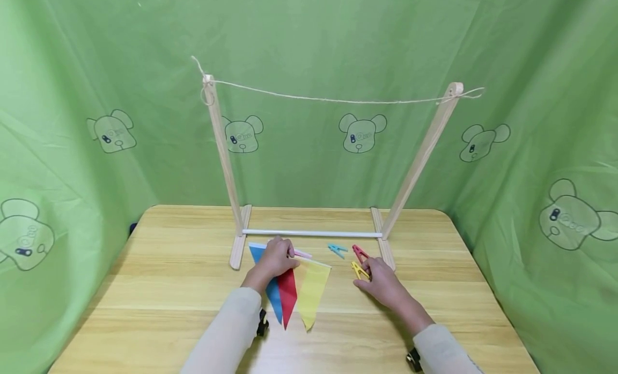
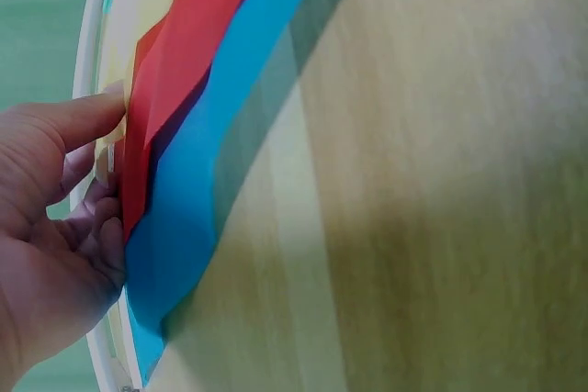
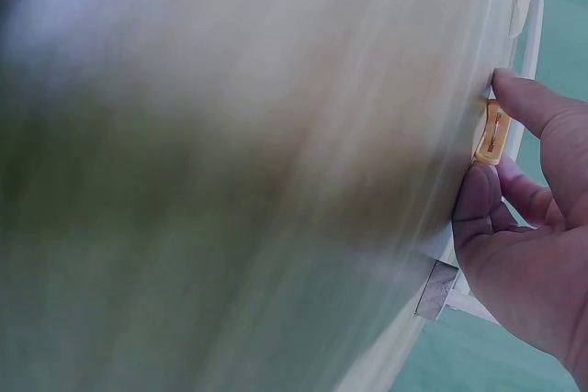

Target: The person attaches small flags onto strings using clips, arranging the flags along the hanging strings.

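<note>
Flags (image 1: 288,294), part-hidden, occupy left grip (image 1: 279,257); whether right grip (image 1: 383,283) pinches yellow clip (image 3: 493,138) is unclear.

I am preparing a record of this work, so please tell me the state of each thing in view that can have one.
Left hand: pinching the flags by their upper edges.
Flags: overlapping.
Right hand: curled around the yellow clip.
Yellow clip: in right hand; squeezed or not, unclear.
Red clip: partly hidden by right hand.
Blue clip: lying unheld.
String: tied, sagging slightly, bare.
Stand: upright.
</note>
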The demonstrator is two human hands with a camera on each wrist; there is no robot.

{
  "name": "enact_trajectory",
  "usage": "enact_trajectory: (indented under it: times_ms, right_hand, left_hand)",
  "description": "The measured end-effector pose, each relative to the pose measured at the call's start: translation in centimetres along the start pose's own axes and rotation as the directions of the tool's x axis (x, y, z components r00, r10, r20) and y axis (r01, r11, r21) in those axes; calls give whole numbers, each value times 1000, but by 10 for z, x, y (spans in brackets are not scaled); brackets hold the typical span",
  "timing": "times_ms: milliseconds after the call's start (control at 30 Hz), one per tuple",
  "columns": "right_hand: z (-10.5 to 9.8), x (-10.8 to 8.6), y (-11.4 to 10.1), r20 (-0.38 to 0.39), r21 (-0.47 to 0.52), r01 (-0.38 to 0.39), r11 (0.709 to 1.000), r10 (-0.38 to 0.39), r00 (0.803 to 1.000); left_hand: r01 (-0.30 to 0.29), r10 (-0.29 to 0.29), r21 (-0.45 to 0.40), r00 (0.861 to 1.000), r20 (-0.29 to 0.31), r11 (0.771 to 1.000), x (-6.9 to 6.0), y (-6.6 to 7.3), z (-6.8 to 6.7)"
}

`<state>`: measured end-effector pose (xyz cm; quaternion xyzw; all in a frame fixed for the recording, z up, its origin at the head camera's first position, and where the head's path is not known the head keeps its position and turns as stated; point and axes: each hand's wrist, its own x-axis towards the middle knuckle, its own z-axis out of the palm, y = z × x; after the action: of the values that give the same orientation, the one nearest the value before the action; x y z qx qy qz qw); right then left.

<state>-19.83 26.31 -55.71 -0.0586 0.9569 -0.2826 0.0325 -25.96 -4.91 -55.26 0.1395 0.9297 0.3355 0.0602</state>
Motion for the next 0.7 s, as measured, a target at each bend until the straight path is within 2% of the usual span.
enact_trajectory:
  times_ms: [100,367,500,700]
  right_hand:
    - [0,0,0,-1,-2,0,1000,0,1000]
    - [0,0,0,-1,-1,-7,1000,7,1000]
    - [1,0,1,2,-1,-16,1000,16,1000]
    - [0,0,0,-3,-10,-15,1000,15,1000]
  left_hand:
    - [-17,17,15,1000,9,1000,1,-1,1]
    - [-14,14,13,1000,10,1000,5,-2,4]
    - [-40,40,14,999,8,999,3,-2,4]
    - [-45,46,-50,999,15,998,2,-1,1]
